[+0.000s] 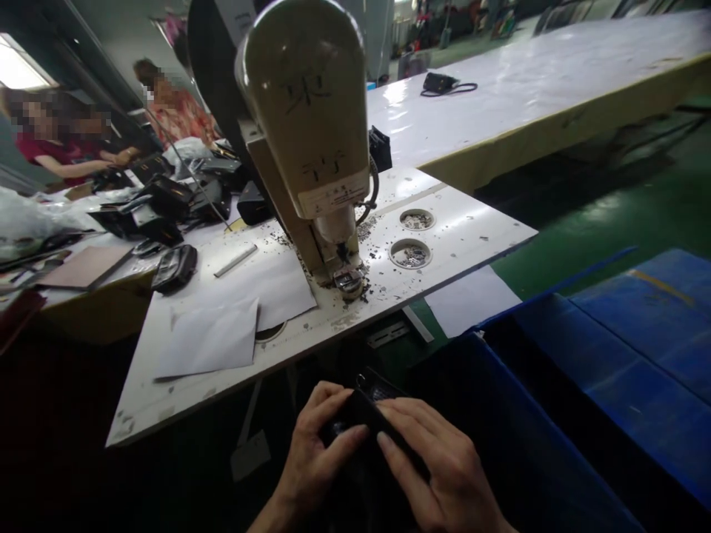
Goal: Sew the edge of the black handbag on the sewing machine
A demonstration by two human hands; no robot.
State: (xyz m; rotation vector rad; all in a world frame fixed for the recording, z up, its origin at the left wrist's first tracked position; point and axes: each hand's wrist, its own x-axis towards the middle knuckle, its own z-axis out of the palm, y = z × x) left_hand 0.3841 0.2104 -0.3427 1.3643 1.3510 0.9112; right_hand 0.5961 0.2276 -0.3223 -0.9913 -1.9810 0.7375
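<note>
Both my hands grip a black leather-like bag (383,422) below the front edge of the white machine table. My left hand (319,444) pinches its edge between thumb and fingers on the left side. On the right, my right hand (433,459) lies along the same edge, thumb in front and fingers behind. A small metal ring shows at the bag's upper corner. Its lower part is lost in the dark. Just beyond my hands stands a sewing-type machine (311,111), its head over a small round work post (349,281).
White paper sheets (211,333) and a black pouch (175,268) lie left on the table (333,333). Scraps fill two round holes at right. Blue bins (627,355) stand right. A long white table (533,81) holds a small black bag (441,83). Co-workers sit behind piled bags at left.
</note>
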